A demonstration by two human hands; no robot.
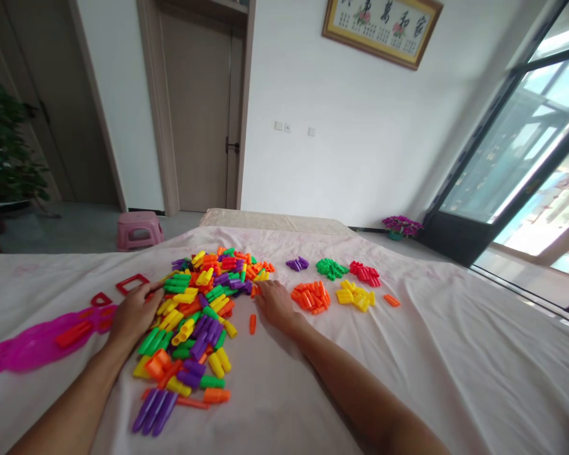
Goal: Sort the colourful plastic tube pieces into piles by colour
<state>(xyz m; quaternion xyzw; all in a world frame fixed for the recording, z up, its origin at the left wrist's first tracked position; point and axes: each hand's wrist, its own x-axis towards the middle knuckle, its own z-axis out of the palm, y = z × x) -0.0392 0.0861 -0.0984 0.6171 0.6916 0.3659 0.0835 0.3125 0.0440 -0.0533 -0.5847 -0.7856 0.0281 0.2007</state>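
A large mixed pile of plastic bullet-shaped building pieces [199,316] in orange, yellow, green and purple lies on the cloth. My left hand [135,309] rests at the pile's left side, its fingers stretched out against the pieces and holding nothing I can see. At the pile's right edge, my right hand [275,302] has its fingers closed on a small orange building piece [255,291], partly hidden by them. A loose orange piece [253,324] lies just below that hand.
Sorted heaps sit to the right: purple [297,263], green [332,268], red [365,273], orange [310,297] and yellow [355,295]. One orange piece [392,300] lies apart. A magenta plastic item [33,347] and red frames [131,284] are at left on the wrinkled cloth [455,354].
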